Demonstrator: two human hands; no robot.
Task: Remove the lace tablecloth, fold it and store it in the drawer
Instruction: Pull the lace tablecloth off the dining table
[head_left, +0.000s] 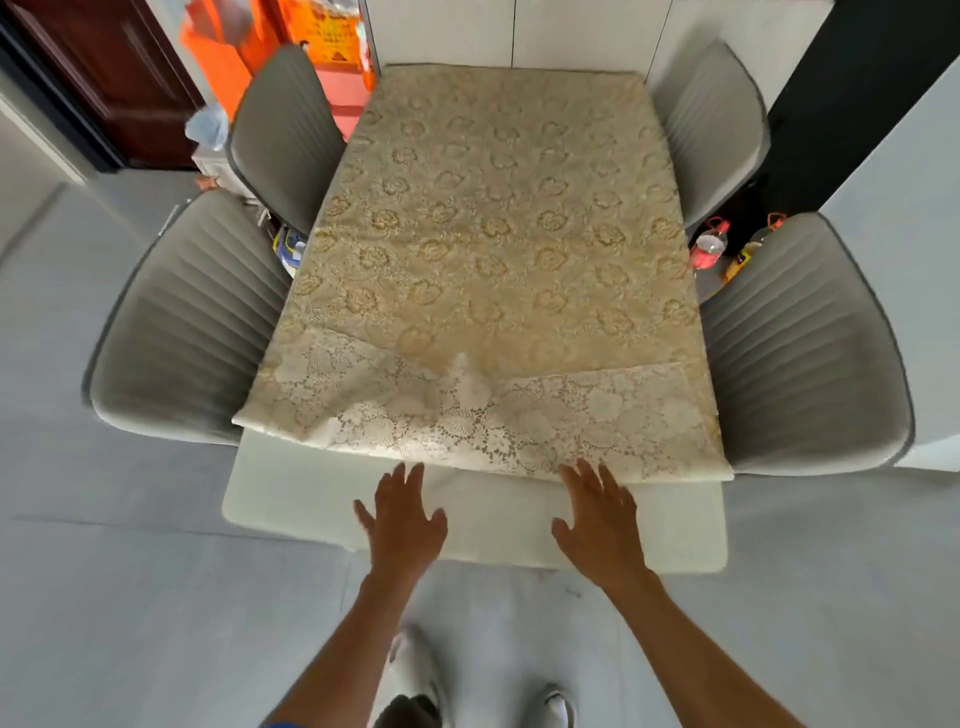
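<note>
A cream and gold lace tablecloth (493, 249) with a flower pattern covers most of a white table (291, 493). Its near edge is folded back onto itself, leaving a bare strip of tabletop in front of me. My left hand (402, 519) and my right hand (597, 519) hover flat over that bare strip with fingers spread. The fingertips of both reach the folded near edge of the cloth. Neither hand holds anything. No drawer is in view.
Two grey padded chairs (192, 322) stand along the table's left side and two more (800, 343) along the right. Bottles (709, 244) stand on the floor at the right. Orange bags (223, 47) and a dark door (104, 67) are at the back left.
</note>
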